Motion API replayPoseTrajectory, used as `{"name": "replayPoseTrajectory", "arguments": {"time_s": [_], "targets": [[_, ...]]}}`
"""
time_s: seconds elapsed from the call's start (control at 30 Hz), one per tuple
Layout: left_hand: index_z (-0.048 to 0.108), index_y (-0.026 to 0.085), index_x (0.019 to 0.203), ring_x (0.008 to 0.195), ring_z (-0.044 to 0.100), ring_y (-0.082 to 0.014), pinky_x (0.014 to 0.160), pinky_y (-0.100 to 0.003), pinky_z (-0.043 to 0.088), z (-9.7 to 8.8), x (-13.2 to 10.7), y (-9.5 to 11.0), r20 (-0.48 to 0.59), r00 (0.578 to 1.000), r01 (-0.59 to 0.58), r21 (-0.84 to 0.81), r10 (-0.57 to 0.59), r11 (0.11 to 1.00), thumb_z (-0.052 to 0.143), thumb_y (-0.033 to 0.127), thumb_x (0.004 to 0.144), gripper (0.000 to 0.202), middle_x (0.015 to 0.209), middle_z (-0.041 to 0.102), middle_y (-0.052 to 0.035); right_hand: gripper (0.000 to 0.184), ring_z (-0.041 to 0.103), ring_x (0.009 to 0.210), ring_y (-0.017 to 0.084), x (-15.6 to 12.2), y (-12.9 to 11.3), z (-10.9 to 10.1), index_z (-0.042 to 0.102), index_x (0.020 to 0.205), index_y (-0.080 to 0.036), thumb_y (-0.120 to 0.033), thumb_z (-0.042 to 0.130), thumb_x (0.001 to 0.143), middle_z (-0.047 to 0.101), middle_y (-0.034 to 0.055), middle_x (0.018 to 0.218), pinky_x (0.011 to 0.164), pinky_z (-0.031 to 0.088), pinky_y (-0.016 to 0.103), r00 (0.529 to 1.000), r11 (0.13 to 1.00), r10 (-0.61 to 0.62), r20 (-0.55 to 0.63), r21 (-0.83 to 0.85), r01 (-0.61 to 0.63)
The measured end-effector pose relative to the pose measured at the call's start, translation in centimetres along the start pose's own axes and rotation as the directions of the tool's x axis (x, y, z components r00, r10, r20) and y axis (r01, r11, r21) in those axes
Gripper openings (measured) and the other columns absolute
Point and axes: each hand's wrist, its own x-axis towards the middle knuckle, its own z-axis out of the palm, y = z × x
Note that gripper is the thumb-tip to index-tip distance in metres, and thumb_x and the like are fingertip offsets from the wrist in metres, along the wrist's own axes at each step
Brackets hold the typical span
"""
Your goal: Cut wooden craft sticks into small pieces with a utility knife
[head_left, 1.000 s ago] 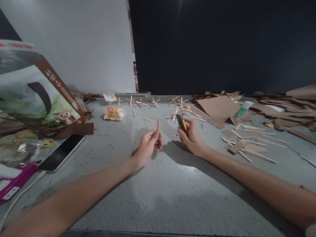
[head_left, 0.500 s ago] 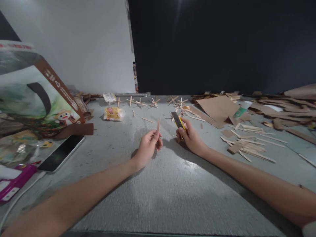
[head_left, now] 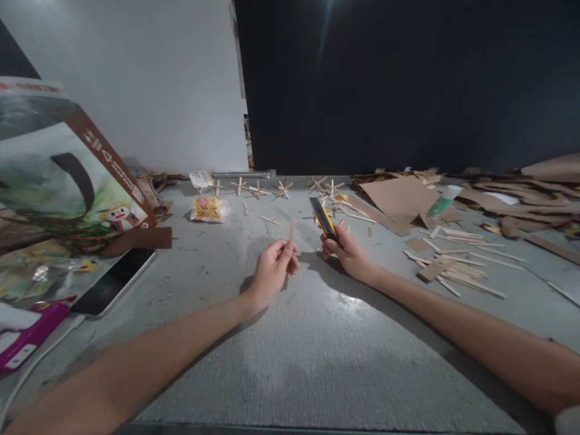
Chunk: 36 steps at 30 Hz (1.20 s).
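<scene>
At twelve o'clock, your left hand (head_left: 270,264) pinches the stick (head_left: 292,231), roughly upright; at one, your right hand (head_left: 350,255) grips the cutter (head_left: 323,220). Best: pinch low, cutter clear of left hand.

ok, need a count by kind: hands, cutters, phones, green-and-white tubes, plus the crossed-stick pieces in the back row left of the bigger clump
Left hand and right hand: 2
Black-and-yellow cutter: 1
Phone: 1
Green-and-white tube: 1
Crossed-stick pieces: 4
Total: 9
</scene>
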Motion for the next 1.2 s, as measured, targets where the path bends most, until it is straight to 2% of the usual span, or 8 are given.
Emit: {"name": "replayPoseTrajectory", "arguments": {"time_s": [0.2, 0.33, 0.47, 0.57, 0.73, 0.93, 1.1, 1.2], "targets": [[0.061, 0.021, 0.086, 0.052, 0.054, -0.0115, 0.047, -0.023, 0.038, -0.1, 0.0, 0.0, -0.012, 1.0, -0.014, 0.013, 0.015, 1.0, 0.07, 0.073, 0.088, 0.053, 0.063, 0.06, 0.0017, 0.032, 0.054, 0.066, 0.017, 0.0, 0.5, 0.1, 0.051, 0.109, -0.027, -0.058, 0.048, 0.106, 0.054, -0.0032, 0.077, 0.065, 0.049, 0.033, 1.0, 0.999, 0.024, -0.02, -0.035, -0.025], [0.062, 0.02, 0.086, 0.052, 0.055, -0.0115, 0.047, -0.023, 0.039, -0.1, 0.0, -0.1, -0.017, 1.0, -0.013, 0.022, 0.013, 1.0, 0.07, 0.072, 0.088, 0.052, 0.063, 0.061, 0.0013, 0.037, 0.055, 0.065, 0.018, -0.4, 0.0, 0.0, 0.053, 0.111, -0.026, -0.062, 0.045, 0.108, 0.055, -0.0033, 0.075, 0.066, 0.049, 0.033, 0.999, 0.997, 0.023, -0.021, -0.067, -0.025], [0.064, 0.019, 0.09, 0.051, 0.055, -0.0115, 0.047, -0.024, 0.039, -0.1, 0.0, 0.0, -0.015, 1.0, -0.013, 0.014, 0.013, 1.0, 0.07, 0.072, 0.088, 0.053, 0.063, 0.063, 0.0009, 0.043, 0.063, 0.081, 0.022, -0.7, -1.1, -0.3, 0.058, 0.127, -0.026, -0.063, 0.048, 0.107, 0.065, 0.0022, 0.09, 0.082, 0.053, 0.039, 0.996, 0.981, -0.054, -0.071, -0.192, 0.04], [0.066, 0.018, 0.101, 0.052, 0.057, -0.012, 0.048, -0.024, 0.041, 0.0, -0.2, 0.2, 0.006, 1.0, -0.028, 0.007, 0.028, 1.0, 0.073, 0.072, 0.087, 0.056, 0.067, 0.067, -0.0004, 0.046, 0.066, 0.096, 0.025, -0.5, -1.7, -0.6, 0.066, 0.127, -0.028, -0.064, 0.048, 0.107, 0.07, 0.007, 0.106, 0.093, 0.053, 0.043, 0.989, 0.962, -0.141, -0.038, -0.24, 0.128], [0.065, 0.019, 0.093, 0.053, 0.057, -0.0118, 0.049, -0.024, 0.042, 0.2, -0.5, 0.3, 0.022, 0.997, -0.073, 0.01, 0.072, 0.997, 0.071, 0.075, 0.087, 0.056, 0.069, 0.069, -0.0016, 0.038, 0.064, 0.095, 0.027, -0.2, -2.1, -1.4, 0.073, 0.125, -0.028, -0.056, 0.055, 0.107, 0.068, 0.0082, 0.101, 0.094, 0.052, 0.045, 0.96, 0.92, -0.28, 0.017, -0.279, 0.274], [0.065, 0.018, 0.093, 0.054, 0.058, -0.0119, 0.05, -0.024, 0.042, 0.3, -0.7, 0.4, 0.023, 0.996, -0.092, 0.001, 0.091, 0.996, 0.071, 0.073, 0.089, 0.055, 0.07, 0.068, -0.0018, 0.043, 0.062, 0.096, 0.028, -0.2, -2.0, -1.8, 0.073, 0.122, -0.026, -0.06, 0.051, 0.107, 0.067, 0.0089, 0.101, 0.097, 0.049, 0.049, 0.967, 0.904, -0.254, 0.014, -0.352, 0.243], [0.066, 0.018, 0.094, 0.053, 0.058, -0.0117, 0.049, -0.023, 0.042, 0.4, -0.8, 0.6, 0.068, 0.995, -0.076, -0.024, 0.078, 0.997, 0.069, 0.072, 0.09, 0.054, 0.069, 0.068, -0.0014, 0.043, 0.062, 0.096, 0.028, -0.2, -1.7, -1.7, 0.071, 0.118, -0.025, -0.061, 0.051, 0.107, 0.067, 0.0095, 0.101, 0.097, 0.05, 0.049, 0.952, 0.899, -0.298, 0.077, -0.313, 0.306], [0.066, 0.019, 0.093, 0.053, 0.056, -0.0116, 0.049, -0.024, 0.041, 0.4, -1.0, 0.8, 0.08, 0.995, -0.061, -0.015, 0.062, 0.998, 0.067, 0.071, 0.092, 0.053, 0.068, 0.066, -0.0007, 0.043, 0.062, 0.096, 0.028, -0.2, -1.7, -1.7, 0.071, 0.118, -0.025, -0.061, 0.05, 0.107, 0.066, 0.0102, 0.102, 0.095, 0.051, 0.048, 0.953, 0.899, -0.292, 0.082, -0.316, 0.302]]}}
